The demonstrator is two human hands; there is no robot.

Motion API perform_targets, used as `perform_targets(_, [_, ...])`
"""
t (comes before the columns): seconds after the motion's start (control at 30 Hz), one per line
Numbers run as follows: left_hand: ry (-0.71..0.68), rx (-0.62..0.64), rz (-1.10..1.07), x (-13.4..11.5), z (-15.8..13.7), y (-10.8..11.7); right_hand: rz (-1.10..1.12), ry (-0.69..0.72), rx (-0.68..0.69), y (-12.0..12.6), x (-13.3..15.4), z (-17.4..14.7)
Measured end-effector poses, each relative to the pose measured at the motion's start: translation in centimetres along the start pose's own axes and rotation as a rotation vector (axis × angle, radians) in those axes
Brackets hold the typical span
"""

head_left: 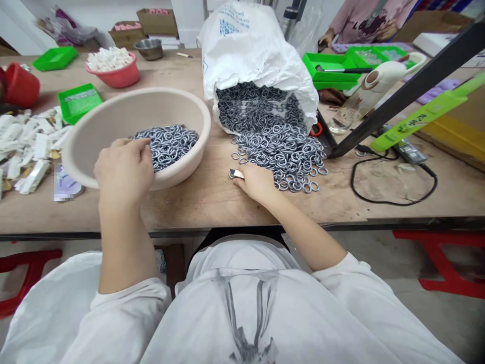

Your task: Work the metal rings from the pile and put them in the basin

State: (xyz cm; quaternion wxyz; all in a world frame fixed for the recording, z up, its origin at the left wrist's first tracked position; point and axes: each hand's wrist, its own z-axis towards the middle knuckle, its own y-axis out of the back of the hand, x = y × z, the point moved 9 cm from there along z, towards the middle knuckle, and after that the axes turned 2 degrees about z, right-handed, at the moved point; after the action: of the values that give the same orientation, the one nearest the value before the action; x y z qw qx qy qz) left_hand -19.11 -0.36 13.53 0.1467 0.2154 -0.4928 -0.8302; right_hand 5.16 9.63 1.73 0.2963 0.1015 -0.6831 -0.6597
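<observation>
My left hand (127, 164) is over the near rim of a large beige basin (91, 121), its fingers curled closed. Whatever it may hold is hidden by the hand. Inside the basin lies a heap of grey metal rings (174, 144). On the tabletop, my right hand (255, 181) grips a small flat tool (237, 174) with a cream body and a dark end; a ring seems to be at its tip. Beside this hand, a pile of loose rings (284, 151) spills from the open mouth of a white sack (250, 45) lying on its side.
White pieces (26, 146) and a green tray (79, 102) lie left of the basin. Behind stand a red bowl (117, 76) and a metal bowl (149, 49). At right are a black post (401, 91), a bottle (364, 101) and a cable (352, 177). A co-worker (367, 23) sits opposite.
</observation>
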Motion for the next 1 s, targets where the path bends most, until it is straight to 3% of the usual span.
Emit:
perform_targets(0.1, [-0.023,0.047,-0.029,-0.6,-0.6,-0.3,0.030,-0.020,-0.014,-0.1,-0.5,0.4])
perform_targets(0.2, [-0.067,-0.166,-0.211,-2.1,-2.8,1.3,0.239,-0.039,-0.093,0.8,-1.4,-0.3])
perform_targets(0.27, [-0.171,-0.240,-0.433,-4.1,-5.1,1.4,0.559,-0.011,-0.132,1.3,-1.5,-1.3])
perform_targets(0.3, [-0.215,-0.144,-0.593,-5.4,-6.1,0.1,0.748,0.014,-0.134,1.4,-1.4,-1.8])
perform_targets(0.4, [-0.158,0.418,-1.077,-9.3,-9.6,-6.2,1.200,0.086,-0.056,1.2,-0.2,-3.5])
perform_targets(0.5, [0.093,0.985,-1.486,-12.7,-14.0,-10.8,1.336,0.116,0.042,0.5,0.9,-4.7])
perform_targets(0.57, [0.285,1.139,-1.685,-13.8,-15.7,-11.8,1.328,0.108,0.039,0.3,1.0,-5.2])
perform_targets(0.63, [0.401,1.084,-1.783,-13.9,-16.0,-11.9,1.308,0.105,0.013,0.1,0.8,-5.5])
perform_targets(0.7, [0.430,0.985,-1.778,-13.6,-15.9,-11.8,1.281,0.098,-0.022,0.0,0.7,-5.7])
perform_targets(0.9, [0.388,0.846,-1.724,-13.2,-15.3,-11.2,1.219,0.052,-0.083,0.6,0.4,-5.8])
perform_targets(1.0, [0.366,0.832,-1.727,-12.9,-14.9,-11.0,1.034,0.114,-0.157,2.0,0.4,-6.4])
